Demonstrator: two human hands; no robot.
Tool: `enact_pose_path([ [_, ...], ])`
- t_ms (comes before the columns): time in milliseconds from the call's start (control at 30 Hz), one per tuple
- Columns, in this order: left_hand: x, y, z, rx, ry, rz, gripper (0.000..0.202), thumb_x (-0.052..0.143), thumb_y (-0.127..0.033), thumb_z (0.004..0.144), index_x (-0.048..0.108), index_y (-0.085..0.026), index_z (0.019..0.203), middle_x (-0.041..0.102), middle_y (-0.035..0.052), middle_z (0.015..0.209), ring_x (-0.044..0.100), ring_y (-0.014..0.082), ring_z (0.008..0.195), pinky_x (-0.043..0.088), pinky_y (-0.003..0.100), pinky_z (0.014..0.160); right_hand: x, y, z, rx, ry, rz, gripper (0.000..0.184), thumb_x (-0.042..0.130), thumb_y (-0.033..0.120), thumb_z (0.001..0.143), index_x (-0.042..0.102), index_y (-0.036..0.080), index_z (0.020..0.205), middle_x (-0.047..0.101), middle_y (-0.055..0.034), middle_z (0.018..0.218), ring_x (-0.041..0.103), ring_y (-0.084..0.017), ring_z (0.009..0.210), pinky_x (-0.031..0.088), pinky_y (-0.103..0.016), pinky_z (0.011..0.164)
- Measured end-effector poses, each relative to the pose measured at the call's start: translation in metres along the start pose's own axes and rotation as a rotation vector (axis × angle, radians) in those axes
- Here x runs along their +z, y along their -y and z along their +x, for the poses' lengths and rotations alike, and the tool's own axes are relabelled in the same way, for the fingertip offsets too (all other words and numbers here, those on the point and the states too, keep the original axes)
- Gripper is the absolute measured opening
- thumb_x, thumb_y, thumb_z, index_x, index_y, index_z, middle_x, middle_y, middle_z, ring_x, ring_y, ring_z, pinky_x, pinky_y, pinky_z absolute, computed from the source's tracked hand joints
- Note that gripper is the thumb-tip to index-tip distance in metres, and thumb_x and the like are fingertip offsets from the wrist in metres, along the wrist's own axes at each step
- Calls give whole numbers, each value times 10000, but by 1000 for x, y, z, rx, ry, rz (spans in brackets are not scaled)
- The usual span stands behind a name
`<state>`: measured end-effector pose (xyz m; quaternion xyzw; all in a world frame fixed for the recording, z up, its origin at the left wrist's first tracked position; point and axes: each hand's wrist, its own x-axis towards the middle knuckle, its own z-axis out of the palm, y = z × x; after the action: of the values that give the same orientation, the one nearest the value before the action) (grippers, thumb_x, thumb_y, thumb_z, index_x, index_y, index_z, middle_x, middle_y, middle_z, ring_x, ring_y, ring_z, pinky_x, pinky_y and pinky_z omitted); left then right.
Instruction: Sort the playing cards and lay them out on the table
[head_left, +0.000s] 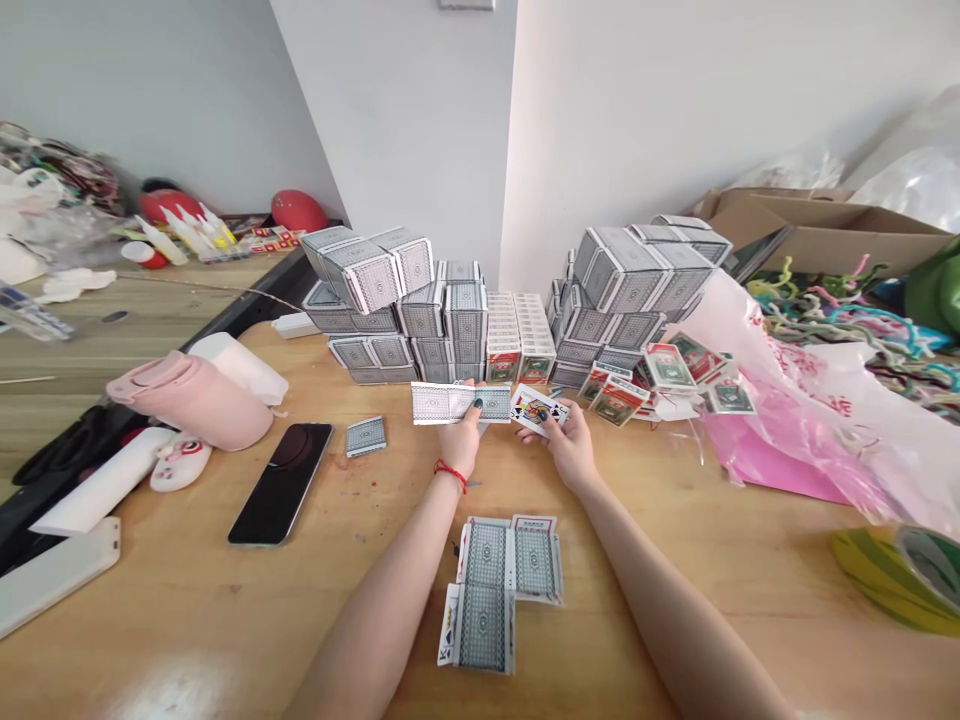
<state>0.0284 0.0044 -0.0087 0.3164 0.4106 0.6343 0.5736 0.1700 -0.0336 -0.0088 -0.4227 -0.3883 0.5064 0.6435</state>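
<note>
Two bare hands work over a wooden bench [375, 610], midway between its near and far edges, each pinching playing cards. Thumb on top, the fingers of the left hand [461, 440] press a strip of cards [439, 403] with gray-patterned backs, three panels side by side, each with a central medallion. The right hand [571, 440] pinches a court card [536, 408] face up, its figure in yellow, red and blue with black suit marks; its corner letter is too small to read for certain. Toward the bench's near edge lie loose cards [485, 620], backs up, with a face-up king [448, 627] marked "K" protruding at their left side. Along the far edge, gray-backed card blocks rise in a left pile [375, 270] and a right pile [637, 265], flanking stacked card boxes [519, 330] in red and green, their print illegible. Red lettering on a plastic bag [825, 390] at the right edge is also unreadable. A black-screened phone [281, 485] lies toward the left edge.
</note>
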Motion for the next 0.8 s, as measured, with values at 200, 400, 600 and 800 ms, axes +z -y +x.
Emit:
enact_pose_path([
  [200, -4, 5, 3, 24, 1, -2, 450, 624, -234, 691, 547, -209, 1134, 632, 58, 1101, 562, 197, 1054, 434, 354, 911, -2, 1, 1, -21, -48, 58, 338, 615, 377, 737, 360, 230, 903, 620, 5, 812, 658, -170, 604, 560, -354, 560],
  [400, -5, 4, 4, 18, 2, -6, 456, 620, -226, 691, 549, -190, 1140, 640, 63, 1081, 559, 194, 1057, 414, 347, 937, -1, -2, 1, -20, 1, 45, 341, 617, 377, 745, 362, 233, 919, 627, -1, 825, 651, -163, 591, 561, -338, 541],
  [600, -6, 7, 5, 55, -1, 60, 438, 626, -266, 695, 557, -196, 1122, 641, 56, 1075, 584, 183, 999, 398, 341, 949, 0, -4, -1, -22, 68, -59, 305, 577, 403, 767, 351, 243, 895, 623, 9, 738, 630, -161, 528, 542, -316, 492],
  [800, -7, 2, 2, 136, 15, 208, 389, 595, -344, 725, 553, -203, 1085, 616, 62, 1104, 578, 181, 979, 429, 329, 896, -1, -5, -4, 6, 149, -224, 281, 475, 452, 812, 288, 243, 835, 607, 46, 610, 531, -108, 370, 389, -203, 325],
])
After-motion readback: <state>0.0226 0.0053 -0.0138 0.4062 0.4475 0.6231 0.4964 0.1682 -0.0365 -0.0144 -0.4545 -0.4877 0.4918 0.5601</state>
